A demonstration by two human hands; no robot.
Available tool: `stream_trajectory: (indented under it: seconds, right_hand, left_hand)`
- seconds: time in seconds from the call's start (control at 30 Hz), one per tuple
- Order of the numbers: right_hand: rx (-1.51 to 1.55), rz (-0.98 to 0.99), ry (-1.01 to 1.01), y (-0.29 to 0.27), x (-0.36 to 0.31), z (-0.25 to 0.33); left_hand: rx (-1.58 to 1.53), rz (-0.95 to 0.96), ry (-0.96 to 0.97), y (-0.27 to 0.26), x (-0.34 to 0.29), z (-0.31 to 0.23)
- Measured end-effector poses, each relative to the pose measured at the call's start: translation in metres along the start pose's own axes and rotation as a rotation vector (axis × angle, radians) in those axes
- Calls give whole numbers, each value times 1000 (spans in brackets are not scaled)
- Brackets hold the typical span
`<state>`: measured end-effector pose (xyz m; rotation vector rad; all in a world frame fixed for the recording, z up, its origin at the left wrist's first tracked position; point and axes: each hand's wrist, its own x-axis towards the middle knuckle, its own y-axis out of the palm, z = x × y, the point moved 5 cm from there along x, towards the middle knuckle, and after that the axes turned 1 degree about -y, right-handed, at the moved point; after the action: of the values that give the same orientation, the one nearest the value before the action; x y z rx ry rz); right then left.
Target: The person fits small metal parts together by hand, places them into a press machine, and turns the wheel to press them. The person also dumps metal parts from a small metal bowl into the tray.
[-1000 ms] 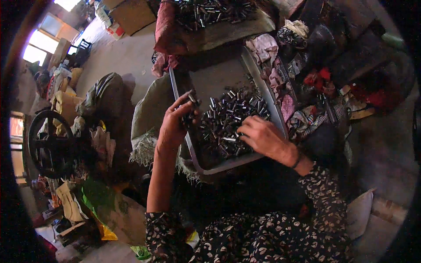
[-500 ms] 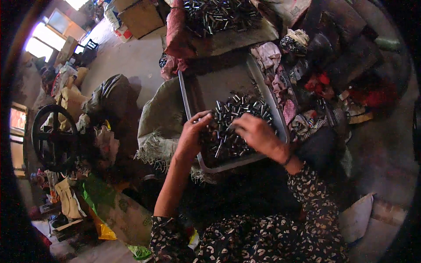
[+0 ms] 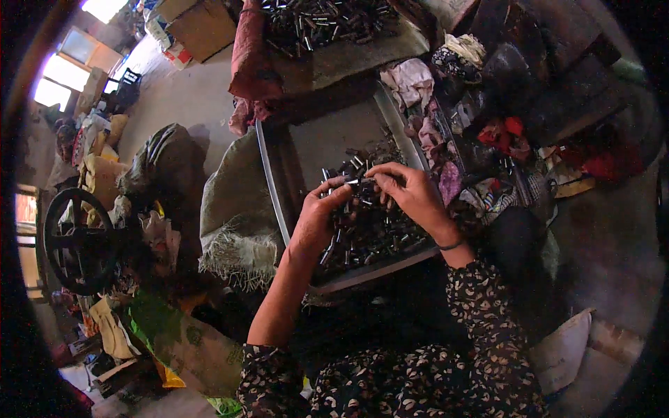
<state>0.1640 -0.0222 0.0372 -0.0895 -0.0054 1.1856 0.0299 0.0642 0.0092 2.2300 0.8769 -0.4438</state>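
Both my hands meet above a shallow metal tray [image 3: 376,272]. A pile of small shiny metal cylinders [image 3: 387,240] lies in its near half. My left hand [image 3: 322,214] pinches a small metal cylinder [image 3: 354,182] between thumb and fingers. From the other side, the fingertips of my right hand [image 3: 414,196] close on the same piece, or on one touching it; which of these, I cannot tell. Part of the pile is hidden beneath my hands.
Beyond the tray, a sack-covered surface [image 3: 369,56] bears another heap of metal cylinders [image 3: 327,24]. A frayed sack [image 3: 237,202] lies left of the tray, with a black handwheel [image 3: 78,240] farther left. Rags [image 3: 411,80] line the right side.
My hands have come together above the pile, the right one rising slightly, and a metal piece now shows between them. The view has shifted, moving the tray a little leftward.
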Motion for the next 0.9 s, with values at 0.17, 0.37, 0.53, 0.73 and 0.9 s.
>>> stream_trajectory:
  seconds: [0.17, 0.37, 0.53, 0.73, 0.9]
  right_hand:
    - [87, 4, 73, 2, 3, -5]
    - [135, 8, 46, 4, 3, 1]
    - [93, -20, 6, 4, 4, 0]
    - [123, 7, 11, -1, 9, -5]
    - [110, 75, 34, 3, 8, -4]
  left_hand:
    - [22, -51, -7, 5, -4, -6]
    - [121, -71, -28, 4, -9, -14]
    - [203, -94, -43, 2, -8, -11]
    - [283, -46, -24, 6, -9, -18]
    - [310, -85, -31, 6, -10, -21]
